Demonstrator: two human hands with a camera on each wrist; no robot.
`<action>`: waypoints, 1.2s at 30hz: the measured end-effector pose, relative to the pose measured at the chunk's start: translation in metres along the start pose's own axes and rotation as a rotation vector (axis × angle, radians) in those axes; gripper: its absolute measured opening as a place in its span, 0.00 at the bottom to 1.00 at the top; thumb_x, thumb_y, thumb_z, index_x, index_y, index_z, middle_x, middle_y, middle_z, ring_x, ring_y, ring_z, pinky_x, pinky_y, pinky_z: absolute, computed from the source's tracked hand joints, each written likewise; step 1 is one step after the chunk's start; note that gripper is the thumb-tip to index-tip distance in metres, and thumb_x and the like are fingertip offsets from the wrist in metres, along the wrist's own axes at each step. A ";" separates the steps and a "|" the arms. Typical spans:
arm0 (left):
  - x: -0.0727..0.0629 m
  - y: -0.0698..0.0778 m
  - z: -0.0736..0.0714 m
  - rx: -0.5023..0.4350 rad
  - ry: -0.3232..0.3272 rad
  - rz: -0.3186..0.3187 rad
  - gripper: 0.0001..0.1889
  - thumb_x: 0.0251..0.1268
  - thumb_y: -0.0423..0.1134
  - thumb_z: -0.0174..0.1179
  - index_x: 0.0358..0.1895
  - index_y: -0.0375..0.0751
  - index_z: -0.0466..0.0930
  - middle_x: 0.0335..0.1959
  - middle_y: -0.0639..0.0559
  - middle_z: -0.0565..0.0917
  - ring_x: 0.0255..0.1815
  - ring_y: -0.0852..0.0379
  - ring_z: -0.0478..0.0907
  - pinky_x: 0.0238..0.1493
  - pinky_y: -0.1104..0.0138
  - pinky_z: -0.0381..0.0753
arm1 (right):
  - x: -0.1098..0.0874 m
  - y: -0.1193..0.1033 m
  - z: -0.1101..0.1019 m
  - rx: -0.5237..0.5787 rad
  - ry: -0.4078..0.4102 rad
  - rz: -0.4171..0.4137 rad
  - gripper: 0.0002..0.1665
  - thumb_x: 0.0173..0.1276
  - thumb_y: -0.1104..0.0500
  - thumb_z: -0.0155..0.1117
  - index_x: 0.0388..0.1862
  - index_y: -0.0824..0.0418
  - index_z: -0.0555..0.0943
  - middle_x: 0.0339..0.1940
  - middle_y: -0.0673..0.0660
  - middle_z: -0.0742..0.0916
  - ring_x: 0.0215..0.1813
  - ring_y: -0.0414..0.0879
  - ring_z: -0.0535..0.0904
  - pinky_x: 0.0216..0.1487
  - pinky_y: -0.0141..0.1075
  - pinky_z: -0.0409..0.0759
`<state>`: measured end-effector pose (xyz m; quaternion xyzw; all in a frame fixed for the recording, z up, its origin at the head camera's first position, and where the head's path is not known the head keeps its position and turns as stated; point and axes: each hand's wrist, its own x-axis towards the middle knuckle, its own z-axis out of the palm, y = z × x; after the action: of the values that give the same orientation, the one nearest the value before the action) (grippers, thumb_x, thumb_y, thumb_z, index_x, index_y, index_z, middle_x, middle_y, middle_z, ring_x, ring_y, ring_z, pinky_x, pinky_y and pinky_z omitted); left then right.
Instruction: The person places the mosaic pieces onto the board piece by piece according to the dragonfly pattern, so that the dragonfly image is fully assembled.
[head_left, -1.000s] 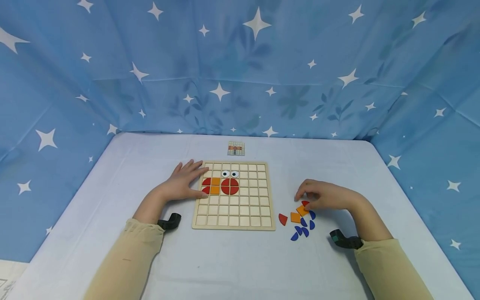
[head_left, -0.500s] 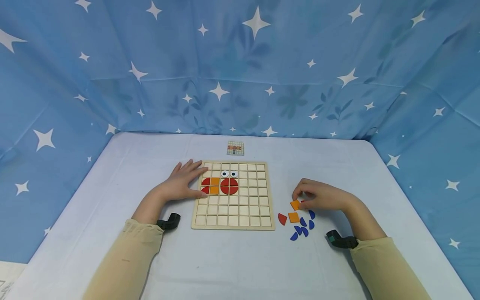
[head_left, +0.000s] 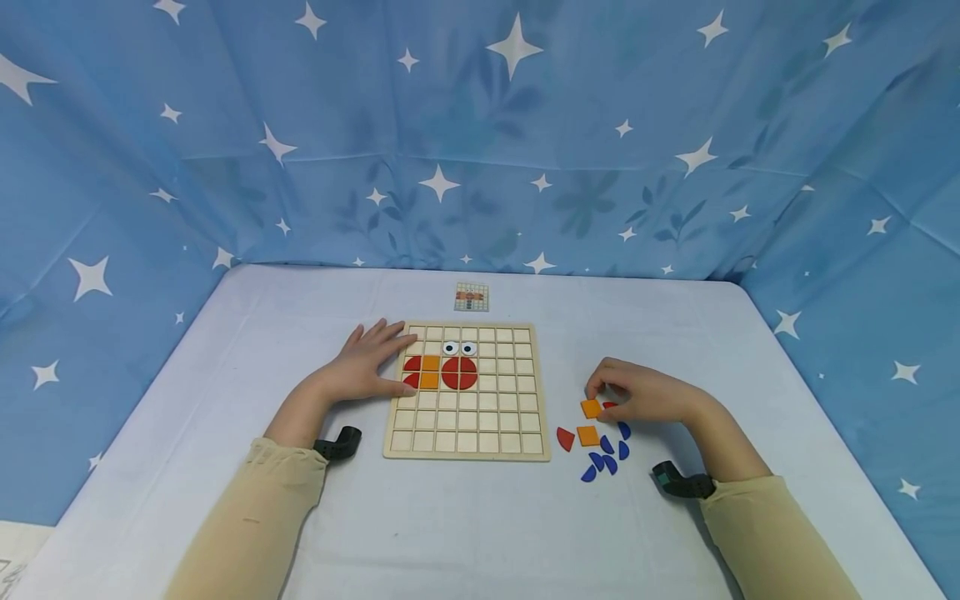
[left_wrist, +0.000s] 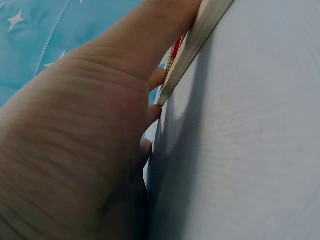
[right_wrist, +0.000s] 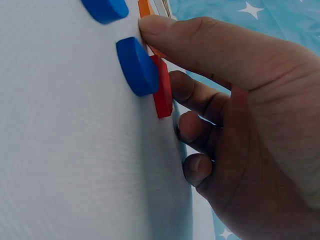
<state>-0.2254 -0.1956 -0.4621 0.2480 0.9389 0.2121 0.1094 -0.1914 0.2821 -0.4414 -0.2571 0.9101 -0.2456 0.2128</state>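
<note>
In the head view a wooden grid board (head_left: 510, 425) holds red quarter-round pieces (head_left: 459, 373), orange squares (head_left: 430, 372) and two eye tiles (head_left: 459, 347). My left hand (head_left: 363, 362) rests on its left edge, fingers spread and fairly straight, thumb on the lower side. Right of the board, my right hand (head_left: 652, 392) pinches an orange square tile (head_left: 591, 409) between thumb and index finger. Under that hand lies a red quarter-round piece (right_wrist: 163, 92), with a blue piece (right_wrist: 137, 67) beside it in the right wrist view. The tile's far edge is partly hidden by the fingers.
Near the right hand lie another orange square (head_left: 588, 436), a red quarter-round (head_left: 566, 439) and several blue pieces (head_left: 609, 463). A small pattern card (head_left: 472, 297) lies behind the board. A blue star-patterned curtain (head_left: 570, 133) surrounds the white table (head_left: 450, 533).
The right hand has shifted slightly left, bringing the orange square tile left and away from the red piece, then stayed almost still. The left hand has not moved on the board.
</note>
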 end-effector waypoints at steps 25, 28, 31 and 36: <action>-0.001 -0.001 0.002 0.024 -0.002 0.004 0.50 0.53 0.68 0.66 0.78 0.56 0.57 0.82 0.48 0.50 0.83 0.39 0.37 0.79 0.41 0.30 | -0.002 -0.001 -0.001 0.041 0.019 0.010 0.13 0.62 0.49 0.73 0.43 0.40 0.79 0.41 0.44 0.80 0.44 0.44 0.73 0.44 0.32 0.75; -0.001 -0.002 0.002 0.027 0.001 0.003 0.50 0.53 0.68 0.66 0.78 0.56 0.57 0.82 0.48 0.50 0.83 0.40 0.37 0.79 0.41 0.30 | -0.001 -0.005 -0.002 0.039 0.038 0.041 0.12 0.62 0.49 0.73 0.42 0.40 0.80 0.40 0.44 0.81 0.43 0.44 0.74 0.42 0.32 0.76; -0.001 -0.002 0.002 0.027 0.005 0.004 0.50 0.53 0.68 0.66 0.78 0.56 0.57 0.82 0.48 0.50 0.83 0.40 0.38 0.79 0.41 0.30 | 0.001 -0.011 -0.005 0.039 0.067 0.061 0.12 0.63 0.50 0.72 0.43 0.43 0.80 0.41 0.45 0.82 0.42 0.45 0.74 0.41 0.32 0.78; -0.001 -0.001 0.002 0.015 0.010 0.009 0.50 0.53 0.68 0.67 0.78 0.55 0.57 0.82 0.47 0.51 0.83 0.39 0.38 0.78 0.41 0.30 | 0.009 -0.026 -0.012 0.027 0.123 0.055 0.13 0.64 0.52 0.71 0.46 0.47 0.79 0.41 0.48 0.82 0.41 0.45 0.74 0.37 0.33 0.78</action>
<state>-0.2245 -0.1962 -0.4643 0.2519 0.9399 0.2066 0.1020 -0.1953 0.2614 -0.4204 -0.2137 0.9248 -0.2672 0.1666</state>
